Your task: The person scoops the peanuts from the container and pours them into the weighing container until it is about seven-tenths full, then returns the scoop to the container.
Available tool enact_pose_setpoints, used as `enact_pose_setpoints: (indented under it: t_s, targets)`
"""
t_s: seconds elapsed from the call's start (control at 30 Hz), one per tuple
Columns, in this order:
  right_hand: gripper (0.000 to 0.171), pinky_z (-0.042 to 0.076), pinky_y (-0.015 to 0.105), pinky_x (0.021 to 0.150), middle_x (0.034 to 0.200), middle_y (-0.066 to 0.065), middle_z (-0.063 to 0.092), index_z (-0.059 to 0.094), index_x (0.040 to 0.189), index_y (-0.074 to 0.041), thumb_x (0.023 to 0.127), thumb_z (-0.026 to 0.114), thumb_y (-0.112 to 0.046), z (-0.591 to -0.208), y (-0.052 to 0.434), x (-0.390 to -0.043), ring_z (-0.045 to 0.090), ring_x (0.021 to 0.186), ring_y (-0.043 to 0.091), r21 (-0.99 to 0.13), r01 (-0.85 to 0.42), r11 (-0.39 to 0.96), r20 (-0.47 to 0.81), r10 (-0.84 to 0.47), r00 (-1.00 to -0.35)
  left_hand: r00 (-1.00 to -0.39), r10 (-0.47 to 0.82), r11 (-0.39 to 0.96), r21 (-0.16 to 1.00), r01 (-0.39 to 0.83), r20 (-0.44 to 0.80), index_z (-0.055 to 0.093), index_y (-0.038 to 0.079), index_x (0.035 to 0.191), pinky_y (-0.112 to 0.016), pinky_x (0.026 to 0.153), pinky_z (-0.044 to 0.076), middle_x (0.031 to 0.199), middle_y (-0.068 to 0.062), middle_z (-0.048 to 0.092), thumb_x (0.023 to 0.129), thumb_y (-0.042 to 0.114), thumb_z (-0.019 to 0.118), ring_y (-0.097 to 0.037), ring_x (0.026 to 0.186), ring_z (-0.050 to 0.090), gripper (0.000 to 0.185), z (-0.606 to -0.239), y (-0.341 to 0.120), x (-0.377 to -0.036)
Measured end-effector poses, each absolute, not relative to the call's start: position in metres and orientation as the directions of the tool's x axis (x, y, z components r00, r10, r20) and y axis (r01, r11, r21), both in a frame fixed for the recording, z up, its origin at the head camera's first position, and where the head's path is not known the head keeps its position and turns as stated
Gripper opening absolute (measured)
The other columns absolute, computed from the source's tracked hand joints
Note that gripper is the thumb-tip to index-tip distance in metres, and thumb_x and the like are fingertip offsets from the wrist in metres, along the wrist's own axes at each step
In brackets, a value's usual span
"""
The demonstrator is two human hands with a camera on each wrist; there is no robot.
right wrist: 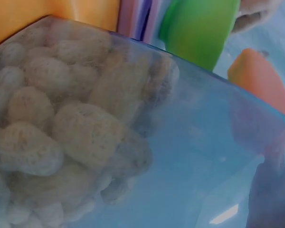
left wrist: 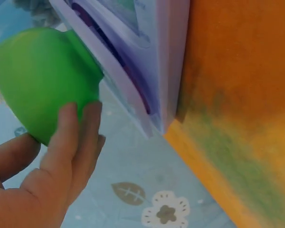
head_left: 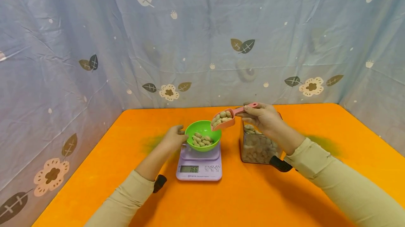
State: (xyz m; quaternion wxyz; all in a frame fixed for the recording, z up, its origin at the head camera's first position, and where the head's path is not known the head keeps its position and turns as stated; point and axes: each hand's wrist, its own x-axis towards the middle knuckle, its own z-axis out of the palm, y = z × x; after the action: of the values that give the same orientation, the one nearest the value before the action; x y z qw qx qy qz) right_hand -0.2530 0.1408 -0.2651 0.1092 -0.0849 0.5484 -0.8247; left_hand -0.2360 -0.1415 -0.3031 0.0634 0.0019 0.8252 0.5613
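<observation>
Right hand [head_left: 264, 116] pinching scoop [head_left: 226, 118], left hand [head_left: 173, 138] touching bowl [head_left: 202, 134]

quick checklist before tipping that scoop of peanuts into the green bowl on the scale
1. Scoop loaded: the pink scoop is full of peanuts. Ok.
2. Grip on the scoop: the right hand pinches its handle. Ok.
3. Scoop over the bowl: its mouth sits at the right rim of the green bowl, not clearly over the middle. Cannot tell.
4. Bowl steadied: the left hand touches the bowl's side with its fingers. Ok.
5. Bowl on the scale: it sits on the platform of the scale, whose display is lit. Ok.
6. Room in the bowl: peanuts cover only the bottom. Ok.
</observation>
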Motion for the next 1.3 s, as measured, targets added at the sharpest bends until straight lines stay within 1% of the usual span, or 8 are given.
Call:
enact_pose_setpoints:
  t_s: [0.1, 0.2, 0.4, 0.53, 0.67, 0.8, 1.03, 1.3]
  targets:
    - [0.025, 0.057, 0.021, 0.071, 0.093, 0.006, 0.067, 0.044, 0.121, 0.013, 0.100, 0.049, -0.001, -0.264, 0.131, -0.252, 0.069, 0.081, 0.010, -0.967, 0.008, -0.253, 0.056, -0.243, -0.968, -0.986, 0.088, 0.351, 0.930, -0.104, -0.143, 0.018, -0.023, 0.142, -0.045, 0.086, 0.055, 0.139, -0.041, 0.037, 0.098, -0.007, 0.041, -0.044, 0.103, 0.061, 0.052, -0.305, -0.141, -0.237]
    - [0.033, 0.058, 0.025, 0.073, 0.103, 0.011, 0.064, 0.045, 0.128, 0.015, 0.099, 0.052, 0.000, -0.265, 0.123, -0.250, 0.068, 0.083, 0.009, -0.988, -0.124, -0.086, 0.140, -0.215, -0.967, -0.983, 0.097, 0.344, 0.932, -0.116, -0.158, 0.022, -0.023, 0.141, -0.042, 0.083, 0.057, 0.136, -0.039, 0.041, 0.099, -0.007, 0.040, -0.042, 0.101, 0.063, 0.048, -0.306, -0.141, -0.238]
    - [0.030, 0.060, 0.029, 0.070, 0.114, 0.026, 0.060, 0.053, 0.124, 0.015, 0.096, 0.056, 0.003, -0.262, 0.118, -0.245, 0.067, 0.081, 0.011, -0.914, -0.398, 0.082, 0.370, -0.239, -0.898, -0.981, 0.103, 0.345, 0.931, -0.120, -0.164, 0.028, -0.022, 0.140, -0.039, 0.079, 0.058, 0.134, -0.037, 0.045, 0.100, -0.005, 0.040, -0.040, 0.100, 0.063, 0.045, -0.305, -0.140, -0.239]
    - [0.028, 0.060, 0.030, 0.069, 0.106, 0.020, 0.063, 0.052, 0.122, 0.017, 0.096, 0.054, 0.006, -0.257, 0.123, -0.243, 0.068, 0.080, 0.015, -0.889, -0.455, 0.051, 0.431, -0.239, -0.870, -0.980, 0.104, 0.330, 0.936, -0.125, -0.167, 0.026, -0.022, 0.140, -0.038, 0.079, 0.058, 0.135, -0.037, 0.044, 0.099, -0.006, 0.039, -0.039, 0.099, 0.062, 0.046, -0.303, -0.140, -0.238]
    - [0.031, 0.060, 0.032, 0.070, 0.098, 0.005, 0.065, 0.049, 0.124, 0.017, 0.097, 0.053, 0.003, -0.253, 0.132, -0.243, 0.068, 0.080, 0.014, -0.910, -0.414, 0.010, 0.403, -0.207, -0.891, -0.980, 0.110, 0.336, 0.934, -0.119, -0.164, 0.026, -0.022, 0.140, -0.040, 0.081, 0.058, 0.135, -0.037, 0.043, 0.099, -0.006, 0.039, -0.041, 0.101, 0.062, 0.046, -0.301, -0.141, -0.238]
    - [0.029, 0.060, 0.030, 0.070, 0.094, 0.000, 0.068, 0.049, 0.123, 0.015, 0.097, 0.054, 0.002, -0.251, 0.142, -0.243, 0.070, 0.083, 0.013, -0.927, -0.359, -0.108, 0.374, -0.172, -0.912, -0.981, 0.117, 0.346, 0.932, -0.106, -0.155, 0.026, -0.023, 0.140, -0.044, 0.084, 0.057, 0.135, -0.038, 0.043, 0.099, -0.006, 0.039, -0.044, 0.104, 0.061, 0.046, -0.301, -0.142, -0.238]
    - [0.010, 0.059, 0.027, 0.066, 0.091, 0.008, 0.071, 0.060, 0.103, 0.001, 0.093, 0.061, 0.002, -0.247, 0.168, -0.241, 0.072, 0.083, 0.017, -0.881, -0.246, -0.403, 0.329, -0.151, -0.932, -0.988, 0.113, 0.307, 0.950, -0.063, -0.102, 0.022, -0.021, 0.143, -0.052, 0.094, 0.050, 0.141, -0.039, 0.035, 0.097, -0.003, 0.041, -0.047, 0.116, 0.053, 0.053, -0.303, -0.148, -0.237]
    - [0.009, 0.059, 0.030, 0.066, 0.094, 0.019, 0.071, 0.061, 0.101, 0.006, 0.093, 0.056, 0.008, -0.239, 0.204, -0.239, 0.072, 0.083, 0.025, -0.805, -0.175, -0.567, 0.338, -0.195, -0.921, -0.998, 0.063, 0.228, 0.974, -0.016, -0.031, 0.021, -0.017, 0.145, -0.053, 0.105, 0.039, 0.146, -0.035, 0.032, 0.099, -0.003, 0.040, -0.048, 0.127, 0.042, 0.053, -0.290, -0.158, -0.230]
